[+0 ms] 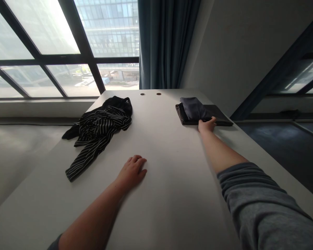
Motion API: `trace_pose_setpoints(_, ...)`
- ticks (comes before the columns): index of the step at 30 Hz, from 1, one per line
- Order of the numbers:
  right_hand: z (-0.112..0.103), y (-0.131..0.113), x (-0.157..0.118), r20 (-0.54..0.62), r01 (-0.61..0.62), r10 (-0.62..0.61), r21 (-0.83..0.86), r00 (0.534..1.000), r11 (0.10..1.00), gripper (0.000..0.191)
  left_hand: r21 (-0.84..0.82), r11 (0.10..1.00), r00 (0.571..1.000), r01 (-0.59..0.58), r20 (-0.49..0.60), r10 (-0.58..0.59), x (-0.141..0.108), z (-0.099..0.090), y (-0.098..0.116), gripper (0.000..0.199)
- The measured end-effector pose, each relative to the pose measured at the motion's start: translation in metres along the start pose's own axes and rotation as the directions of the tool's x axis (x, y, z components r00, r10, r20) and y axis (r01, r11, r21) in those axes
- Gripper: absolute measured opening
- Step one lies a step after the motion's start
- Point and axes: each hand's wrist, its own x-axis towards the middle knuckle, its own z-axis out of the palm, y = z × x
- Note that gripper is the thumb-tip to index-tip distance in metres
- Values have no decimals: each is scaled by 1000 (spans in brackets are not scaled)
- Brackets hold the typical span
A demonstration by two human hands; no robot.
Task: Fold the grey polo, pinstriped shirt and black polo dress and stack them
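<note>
Folded stack, over on the right of the white table, and that's where the action is! Nearest first: a grey sleeve, bunched around the right elbow. Then the left hand, palm down on bare tabletop, thumb apart from loosely bent fingers, nothing in it. Beyond, on the left, a striped top lies crumpled, one sleeve trailing this way. Across to the right, the right hand is at the stack's near edge, touching it by the look of things; whether it's gripping or merely pressing, I cannot tell. Grey cloth sits atop dark cloth. The step in hand, I'd judge, is placing or squaring that stack; any next move there calls for keeping both layers together. Farther back, two holes, then the blue curtain.
</note>
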Motion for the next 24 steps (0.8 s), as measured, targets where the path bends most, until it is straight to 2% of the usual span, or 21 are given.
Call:
trace_pose_setpoints(1,-2,1,-13,-30,50,-51,-60,998,997,72,3,1000,1000,-1,3,1,0,-1,0,43)
trace_pose_setpoints(2,-5,3,-28,-10,130,-132,-94,991,987,71,5,1000,1000,-3,7,3,0,-1,1,43)
trace_pose_setpoints(3,-8,6,-46,52,235,-231,-102,972,967,69,7,1000,1000,-5,9,5,-1,-2,1,44)
trace_pose_setpoints(4,-12,9,-66,143,352,-338,-93,930,931,65,11,1000,1000,-8,9,8,-1,-2,1,44)
trace_pose_setpoints(6,-24,17,-111,355,562,-512,-47,782,826,52,24,1000,1000,-17,6,17,-1,-3,1,43)
trace_pose_setpoints(8,-40,25,-159,487,711,-634,38,601,703,45,53,998,1000,-22,3,22,-1,-5,-2,43)
trace_pose_setpoints(9,-49,28,-182,536,754,-661,68,525,653,43,74,997,1000,-22,-2,23,-1,-6,-4,43)
trace_pose_setpoints(10,-59,31,-203,574,780,-668,80,473,621,42,100,995,1000,-17,-11,18,0,-8,-7,42)
trace_pose_setpoints(12,-77,32,-238,652,811,-643,73,402,581,41,166,986,999,20,-40,-14,2,-12,-16,41)
trace_pose_setpoints(14,-91,30,-259,721,829,-594,49,356,557,41,235,966,992,105,-92,-85,5,-17,-29,40)
trace_pose_setpoints(17,-103,21,-266,796,840,-512,9,323,543,46,308,910,949,278,-238,-209,5,-29,-57,47)
trace_pose_setpoints(19,-106,16,-259,820,840,-477,-9,317,543,48,326,856,887,402,-369,-276,2,-40,-81,55)
trace_pose_setpoints(21,-106,13,-251,830,837,-464,-7,310,548,49,302,796,805,524,-481,-347,-3,-52,-104,61)
trace_pose_setpoints(22,-105,13,-247,832,835,-463,-1,306,550,49,275,774,771,571,-503,-390,-6,-58,-114,63)
trace_pose_setpoints(24,-104,13,-243,834,835,-465,10,297,551,49,207,737,723,644,-480,-497,-11,-68,-130,64)
